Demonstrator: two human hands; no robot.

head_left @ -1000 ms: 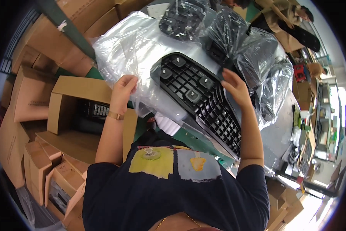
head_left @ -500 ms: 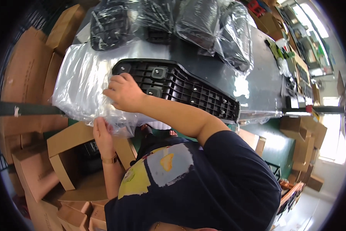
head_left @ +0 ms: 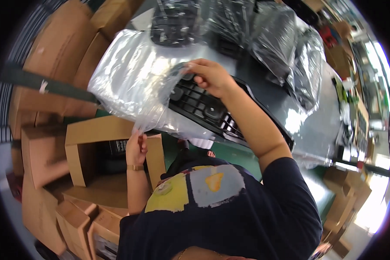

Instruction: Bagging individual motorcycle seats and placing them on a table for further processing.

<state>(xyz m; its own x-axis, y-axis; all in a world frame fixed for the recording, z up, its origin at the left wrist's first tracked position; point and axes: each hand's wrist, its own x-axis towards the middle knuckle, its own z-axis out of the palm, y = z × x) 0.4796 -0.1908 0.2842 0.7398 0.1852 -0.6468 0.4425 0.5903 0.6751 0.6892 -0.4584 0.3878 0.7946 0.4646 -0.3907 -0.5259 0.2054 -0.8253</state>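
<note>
Between my hands stretches the mouth of a clear plastic bag, part of a flat pile of clear film on the table's left. My left hand pinches its near edge, just off the table edge. My right hand grips the bag's far edge between thumb and fingers, above a black ribbed plastic panel. The panel lies ribbed side up. Its left end shows through the film, and my right forearm hides part of its middle.
Several bagged black parts lie along the far side of the grey table. An open cardboard box with black parts inside stands below the table's left edge. Stacked cartons rise at the left, beside a dark rail.
My right hand has moved right and away, drawing the bag's edge over the panel's left end. My left hand still holds the near edge. The whole view has shifted and turned.
</note>
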